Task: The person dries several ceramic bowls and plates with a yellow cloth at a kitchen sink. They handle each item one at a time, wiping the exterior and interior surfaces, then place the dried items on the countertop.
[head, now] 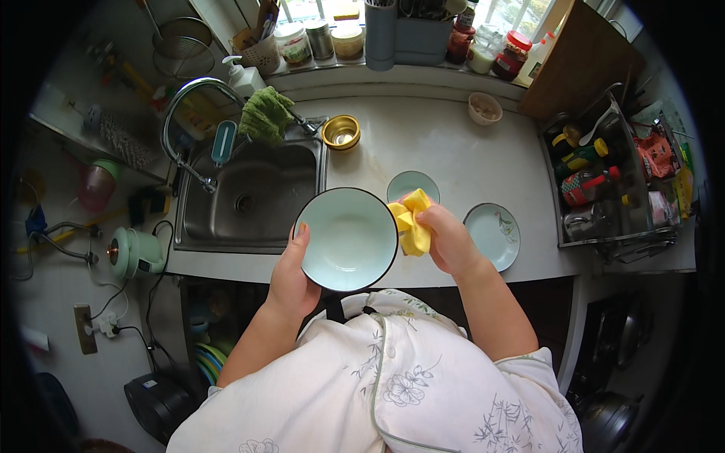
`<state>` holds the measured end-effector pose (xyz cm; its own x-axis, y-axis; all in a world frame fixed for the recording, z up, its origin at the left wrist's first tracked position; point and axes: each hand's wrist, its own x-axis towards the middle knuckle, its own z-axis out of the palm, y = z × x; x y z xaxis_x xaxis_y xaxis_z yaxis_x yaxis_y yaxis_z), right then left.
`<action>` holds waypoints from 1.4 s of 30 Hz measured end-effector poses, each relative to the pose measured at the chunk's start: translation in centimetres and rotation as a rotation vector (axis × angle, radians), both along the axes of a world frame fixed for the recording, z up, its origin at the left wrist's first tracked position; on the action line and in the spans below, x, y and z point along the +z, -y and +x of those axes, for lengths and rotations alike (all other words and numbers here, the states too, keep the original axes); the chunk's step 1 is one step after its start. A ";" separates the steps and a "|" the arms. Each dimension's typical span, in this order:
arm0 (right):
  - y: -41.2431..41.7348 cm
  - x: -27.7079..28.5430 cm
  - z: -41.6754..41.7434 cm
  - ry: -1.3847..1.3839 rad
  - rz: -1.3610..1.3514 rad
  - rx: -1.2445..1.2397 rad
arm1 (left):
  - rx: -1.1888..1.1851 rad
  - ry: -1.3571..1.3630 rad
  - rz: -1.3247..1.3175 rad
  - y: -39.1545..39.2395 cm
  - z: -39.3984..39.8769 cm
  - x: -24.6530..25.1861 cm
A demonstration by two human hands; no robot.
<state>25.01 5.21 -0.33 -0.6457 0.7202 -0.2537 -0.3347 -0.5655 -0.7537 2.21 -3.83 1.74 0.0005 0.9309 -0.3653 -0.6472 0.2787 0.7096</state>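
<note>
My left hand (pixel 293 277) grips the left side of a pale green bowl (pixel 348 238) with a dark rim, the thumb lying over its edge. The bowl is held up in front of me, its inside facing the camera. Bunched in my right hand (pixel 447 235) is a yellow cloth (pixel 418 226), close by the bowl's right rim. Beyond that hand lies a small pale green dish (pixel 412 180) on the counter, partly covered by the cloth and fingers. To the right of my right wrist sits a plate (pixel 498 226) with a flower pattern.
A steel sink (pixel 249 170) with a curved faucet (pixel 170 130) is set into the counter (pixel 408 124) at left. Beside it stands a gold bowl (pixel 341 136). A small pinkish bowl (pixel 485 110) sits near the windowsill. At right, a metal rack (pixel 558 187) holds several bottles.
</note>
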 end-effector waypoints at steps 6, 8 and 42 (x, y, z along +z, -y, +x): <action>1.5 4.2 -1.3 0.224 0.447 -0.322 | 0.003 -0.141 0.070 0.2 0.6 0.4; 2.0 4.2 -1.5 0.268 0.720 -0.254 | 0.003 -0.155 0.079 0.2 0.9 0.4; 1.6 4.7 -1.0 1.238 1.410 0.104 | 0.187 -0.527 0.389 -0.2 -1.2 0.8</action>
